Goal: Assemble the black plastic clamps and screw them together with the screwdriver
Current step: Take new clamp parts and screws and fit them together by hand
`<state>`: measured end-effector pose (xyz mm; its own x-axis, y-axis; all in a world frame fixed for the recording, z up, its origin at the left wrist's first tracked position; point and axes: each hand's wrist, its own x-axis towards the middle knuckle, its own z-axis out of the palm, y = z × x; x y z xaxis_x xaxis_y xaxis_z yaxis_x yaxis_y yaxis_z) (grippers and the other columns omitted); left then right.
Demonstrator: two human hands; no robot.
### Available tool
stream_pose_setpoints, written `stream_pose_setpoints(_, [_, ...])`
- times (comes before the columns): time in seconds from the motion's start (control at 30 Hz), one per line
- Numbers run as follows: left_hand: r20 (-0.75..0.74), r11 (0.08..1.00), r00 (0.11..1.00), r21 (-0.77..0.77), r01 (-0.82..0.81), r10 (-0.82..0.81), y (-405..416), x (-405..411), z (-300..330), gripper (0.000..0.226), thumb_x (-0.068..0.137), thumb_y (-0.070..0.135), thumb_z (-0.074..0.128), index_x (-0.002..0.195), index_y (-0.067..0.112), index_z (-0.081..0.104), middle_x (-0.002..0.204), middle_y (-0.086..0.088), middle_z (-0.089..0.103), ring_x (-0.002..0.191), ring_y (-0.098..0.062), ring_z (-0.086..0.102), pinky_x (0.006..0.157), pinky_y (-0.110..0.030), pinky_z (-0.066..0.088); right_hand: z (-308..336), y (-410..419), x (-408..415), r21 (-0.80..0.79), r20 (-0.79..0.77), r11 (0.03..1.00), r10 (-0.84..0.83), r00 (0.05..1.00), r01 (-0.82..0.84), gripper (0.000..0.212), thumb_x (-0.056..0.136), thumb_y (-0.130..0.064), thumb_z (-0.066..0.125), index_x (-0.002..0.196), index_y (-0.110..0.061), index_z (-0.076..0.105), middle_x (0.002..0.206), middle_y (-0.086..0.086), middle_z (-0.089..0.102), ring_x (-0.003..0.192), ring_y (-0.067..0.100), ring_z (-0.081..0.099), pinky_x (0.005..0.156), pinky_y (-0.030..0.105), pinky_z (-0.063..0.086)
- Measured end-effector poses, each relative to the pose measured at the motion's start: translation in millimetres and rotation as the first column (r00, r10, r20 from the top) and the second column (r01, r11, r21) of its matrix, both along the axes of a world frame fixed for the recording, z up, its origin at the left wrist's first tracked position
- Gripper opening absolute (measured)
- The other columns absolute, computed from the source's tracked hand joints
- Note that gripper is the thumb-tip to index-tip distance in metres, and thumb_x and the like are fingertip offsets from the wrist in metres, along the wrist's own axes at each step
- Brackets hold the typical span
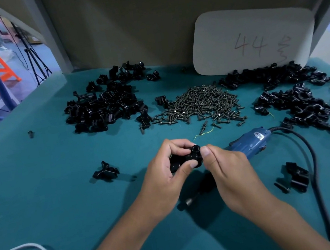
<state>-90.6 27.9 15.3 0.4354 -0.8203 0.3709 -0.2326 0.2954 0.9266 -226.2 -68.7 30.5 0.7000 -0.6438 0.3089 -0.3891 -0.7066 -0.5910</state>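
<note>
Left hand [166,173] grips a black clamp [187,157] above mid-table, right hand [225,165] pinching its end; blue screwdriver [249,142] lies just right, screw pile [199,103] and clamp heaps [104,105] toward the table's [50,172] back edge.

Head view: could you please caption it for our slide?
Both hands hold a black clamp above the green table, screw pile and blue screwdriver behind.

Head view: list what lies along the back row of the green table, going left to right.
Left pile of black clamp parts → heap of screws → right pile of black clamp parts. The white card marked 44 stands behind, between the heap of screws and the right pile.
</note>
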Motion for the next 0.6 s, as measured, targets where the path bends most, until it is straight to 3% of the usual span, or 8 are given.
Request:
stream_pose_setpoints(0.07, [-0.032, 1.0, 0.999, 0.027, 0.006, -0.005, -1, -1, -1, 0.016, 0.09, 0.037, 0.067, 0.099, 0.027, 0.057, 0.117, 0.012, 0.066, 0.115, -0.017, 0.063, 0.097, -0.032, 0.051, 4, -2, -4, -0.003, -0.033, 1.0, 0.02, 0.999, -0.02, 0.048, 0.101, -0.061, 0.017, 0.071, -0.027, 0.033, 0.06, -0.005, 0.042, 0.063, 0.017, 0.044, 0.059, 0.039, 0.037])
stream_pose_setpoints(0.13, [-0.07, 0.998, 0.998, 0.054, 0.009, -0.005, -1, -1, -2, 0.022, 0.088, 0.039, 0.068, 0.099, 0.023, 0.058, 0.116, 0.012, 0.067, 0.116, -0.013, 0.063, 0.098, -0.029, 0.049, 8, -5, -8, -0.101, -0.074, 0.992, 0.069, 0.995, -0.077, 0.039, 0.101, -0.055, 0.022, 0.077, -0.029, 0.037, 0.068, -0.007, 0.043, 0.07, 0.013, 0.044, 0.064, 0.029, 0.035])
stream_pose_setpoints(0.23, [-0.098, 0.999, 0.995, 0.051, 0.019, -0.014, -3, -1, -3, 0.025, 0.086, 0.038, 0.068, 0.1, 0.02, 0.057, 0.115, 0.012, 0.067, 0.114, -0.01, 0.063, 0.097, -0.024, 0.048, 11, -11, -10, -0.23, -0.14, 0.96, 0.132, 0.981, -0.161, 0.034, 0.104, -0.044, 0.028, 0.085, -0.021, 0.044, 0.076, -0.009, 0.042, 0.073, 0.013, 0.04, 0.065, 0.031, 0.03])
stream_pose_setpoints(0.37, [-0.1, 1.0, 0.995, 0.0, 0.03, -0.03, -1, -1, -2, 0.021, 0.089, 0.032, 0.067, 0.1, 0.019, 0.055, 0.116, 0.01, 0.067, 0.114, -0.013, 0.063, 0.096, -0.024, 0.048, 9, -14, -9, -0.247, -0.149, 0.953, 0.143, 0.978, -0.177, 0.036, 0.108, -0.044, 0.022, 0.081, -0.025, 0.036, 0.073, -0.012, 0.037, 0.072, 0.013, 0.037, 0.066, 0.032, 0.032])
stream_pose_setpoints(0.5, [-0.051, 0.999, 0.998, 0.018, 0.041, -0.04, -1, -2, 0, 0.013, 0.091, 0.033, 0.067, 0.1, 0.03, 0.057, 0.118, 0.011, 0.066, 0.117, -0.016, 0.062, 0.097, -0.025, 0.049, 7, -13, -8, -0.155, -0.101, 0.979, 0.121, 0.987, -0.136, 0.038, 0.105, -0.056, 0.017, 0.075, -0.035, 0.028, 0.071, -0.009, 0.041, 0.07, 0.01, 0.04, 0.06, 0.034, 0.03])
stream_pose_setpoints(0.6, [-0.211, 0.998, 0.978, 0.065, 0.012, 0.002, -3, -1, -3, 0.017, 0.089, 0.027, 0.07, 0.1, 0.021, 0.058, 0.114, 0.011, 0.069, 0.113, -0.006, 0.064, 0.095, -0.022, 0.049, 4, -14, -12, -0.014, -0.037, 0.993, 0.119, 0.992, -0.12, 0.033, 0.097, -0.071, 0.026, 0.089, -0.042, 0.039, 0.092, -0.023, 0.049, 0.089, 0.001, 0.048, 0.072, 0.02, 0.036])
